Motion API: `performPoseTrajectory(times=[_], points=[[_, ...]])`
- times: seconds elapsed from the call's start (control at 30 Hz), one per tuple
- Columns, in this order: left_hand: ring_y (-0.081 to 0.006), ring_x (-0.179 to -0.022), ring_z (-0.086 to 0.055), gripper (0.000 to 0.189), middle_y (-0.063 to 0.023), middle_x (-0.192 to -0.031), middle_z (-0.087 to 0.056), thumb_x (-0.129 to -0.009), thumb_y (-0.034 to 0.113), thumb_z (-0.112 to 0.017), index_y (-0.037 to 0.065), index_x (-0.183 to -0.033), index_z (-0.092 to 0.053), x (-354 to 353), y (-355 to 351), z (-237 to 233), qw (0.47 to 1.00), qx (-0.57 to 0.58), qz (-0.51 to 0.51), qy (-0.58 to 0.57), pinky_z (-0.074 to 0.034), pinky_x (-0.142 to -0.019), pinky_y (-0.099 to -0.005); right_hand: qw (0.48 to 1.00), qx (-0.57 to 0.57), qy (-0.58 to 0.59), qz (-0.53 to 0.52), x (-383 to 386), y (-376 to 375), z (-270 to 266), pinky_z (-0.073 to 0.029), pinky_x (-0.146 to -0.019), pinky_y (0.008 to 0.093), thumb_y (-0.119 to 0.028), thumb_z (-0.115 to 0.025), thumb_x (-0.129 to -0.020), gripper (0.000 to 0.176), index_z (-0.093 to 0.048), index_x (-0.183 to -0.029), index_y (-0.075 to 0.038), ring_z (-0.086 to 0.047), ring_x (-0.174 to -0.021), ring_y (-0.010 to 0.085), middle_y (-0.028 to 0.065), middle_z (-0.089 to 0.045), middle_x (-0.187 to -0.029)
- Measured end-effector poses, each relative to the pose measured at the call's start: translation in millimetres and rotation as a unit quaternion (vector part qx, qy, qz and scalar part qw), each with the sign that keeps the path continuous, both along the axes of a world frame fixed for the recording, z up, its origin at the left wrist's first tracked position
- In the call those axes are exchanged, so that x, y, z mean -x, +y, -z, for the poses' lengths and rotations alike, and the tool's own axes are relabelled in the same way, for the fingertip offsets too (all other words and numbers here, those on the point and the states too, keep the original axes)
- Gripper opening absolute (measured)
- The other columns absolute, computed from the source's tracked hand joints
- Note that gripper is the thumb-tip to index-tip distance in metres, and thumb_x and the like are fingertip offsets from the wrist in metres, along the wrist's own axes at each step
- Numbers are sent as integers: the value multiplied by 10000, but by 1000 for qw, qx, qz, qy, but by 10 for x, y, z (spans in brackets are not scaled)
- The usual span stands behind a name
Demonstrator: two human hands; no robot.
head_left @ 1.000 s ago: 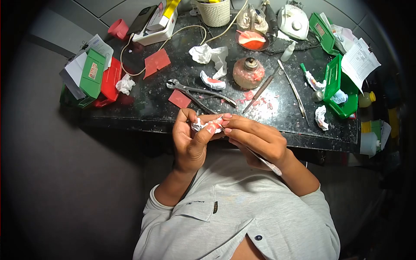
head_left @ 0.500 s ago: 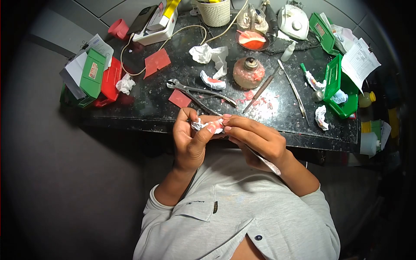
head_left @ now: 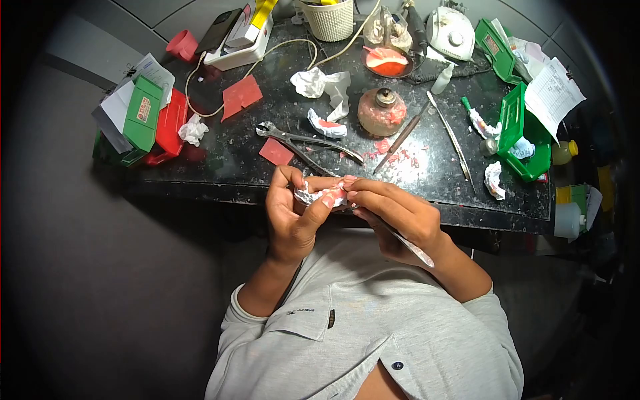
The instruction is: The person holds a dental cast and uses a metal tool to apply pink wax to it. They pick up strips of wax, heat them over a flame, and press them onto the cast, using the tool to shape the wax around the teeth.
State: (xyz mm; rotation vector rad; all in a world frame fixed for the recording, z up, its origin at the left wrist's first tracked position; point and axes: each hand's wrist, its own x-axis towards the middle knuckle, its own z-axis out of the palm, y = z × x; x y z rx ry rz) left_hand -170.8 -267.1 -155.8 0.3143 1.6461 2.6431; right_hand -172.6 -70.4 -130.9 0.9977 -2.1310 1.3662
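Just in front of the bench edge, my left hand [head_left: 293, 212] is closed around a white plaster dental model [head_left: 311, 196] with pink wax on it. Its thumb presses on the wax. My right hand [head_left: 407, 215] meets the model's right end with its fingertips. A slim metal spatula [head_left: 412, 248] is tucked in that same hand, its pale flat end sticking out toward the lower right; its other end is hidden by the fingers. Past the hands lie large pliers [head_left: 310, 143] and a small pink wax sheet [head_left: 276, 152].
A spirit burner [head_left: 382, 113] stands mid-bench among pink wax scraps [head_left: 407, 159]. Nearby are another plaster model [head_left: 327, 124], a brown-handled tool [head_left: 402, 140] and a long metal instrument [head_left: 451, 137]. Green boxes [head_left: 523, 133] sit right; a red box [head_left: 170, 127] sits left.
The fingers of my right hand have shifted slightly at the model, and the spatula's pale end has moved a little up. The model has turned slightly; the bench items stay put.
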Motion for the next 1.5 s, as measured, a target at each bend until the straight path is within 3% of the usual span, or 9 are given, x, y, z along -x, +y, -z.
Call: performPoseTrajectory(times=[0.17, 0.23, 0.33, 0.47, 0.57, 0.63, 0.83, 1.3, 1.5], points=[[-157, -1003, -668, 364, -286, -1111, -699, -913, -29, -652, 59, -1050, -326, 6, -15, 62, 1000, 7, 2, 21, -534, -947, -321, 1000, 8, -12, 0, 6, 15, -37, -598, -812, 327, 101, -708, -861, 243, -672, -1099, 72, -747, -968, 296, 214, -724, -1100], [-246, -1041, -696, 376, -303, -1126, -685, -885, -16, -648, 62, -1065, -327, 11, -9, 68, 999, 32, -7, 30, -554, -962, -365, 1000, 12, -14, 3, 8, 12, -13, -598, -825, 327, 82, -689, -896, 231, -663, -1124, 75, -749, -986, 297, 221, -725, -1117], [-262, -1063, -691, 361, -319, -1129, -680, -893, -23, -622, 61, -1069, -319, 4, -15, 28, 1000, 27, 5, 7, -553, -977, -381, 997, 43, -36, 59, -9, 39, 33, -612, -763, 322, 46, -708, -902, 296, -662, -1195, 35, -767, -880, 273, 222, -717, -1179], [-217, -1091, -675, 375, -310, -1151, -683, -918, -29, -635, 56, -1059, -298, 24, -22, -26, 999, -15, 41, -12, -521, -1001, -353, 997, 29, -12, 63, 36, 97, 51, -613, -775, 324, 49, -703, -903, 292, -671, -1193, 38, -770, -867, 279, 205, -733, -1148], [-263, -1175, -648, 374, -353, -1238, -628, -924, -42, -613, 60, -1070, -284, 24, 0, -26, 997, -40, 63, 0, -508, -1040, -376, 998, 13, 4, 59, 50, 81, 33, -608, -813, 336, 30, -716, -900, 285, -685, -1184, 24, -766, -918, 286, 203, -737, -1138], [-304, -1250, -606, 380, -398, -1349, -531, -925, -59, -598, 61, -1084, -275, 32, 19, -13, 995, -35, 80, 53, -488, -1074, -387, 996, 38, -64, 54, 49, 25, 28, -600, -854, 354, 17, -739, -885, 272, -701, -1155, 11, -756, -987, 297, 208, -734, -1143], [-338, -1298, -572, 378, -404, -1414, -449, -929, -92, -563, 54, -1104, -261, 5, 30, -38, 993, -38, 109, 36, -473, -1097, -404, 993, 56, -101, 29, 51, 8, 42, -586, -890, 355, 4, -795, -839, 250, -722, -1079, 6, -741, -1053, 315, 212, -737, -1130], [-290, -1320, -539, 394, -370, -1406, -472, -940, -75, -626, 64, -1089, -289, 9, 7, -39, 992, 11, 112, 51, -479, -1092, -389, 992, 46, -112, 16, 97, 70, 7, -569, -935, 381, -1, -815, -810, 326, -707, -1117, 0, -719, -1101, 331, 223, -721, -1175], [-270, -1250, -593, 407, -342, -1385, -500, -939, -58, -644, 48, -1156, -316, -3, 26, -29, 994, -17, 103, 16, -506, -1062, -384, 987, 26, -156, -20, 80, 105, 3, -554, -913, 362, -10, -785, -847, 269, -696, -1098, 26, -709, -1133, 331, 203, -730, -1073]])
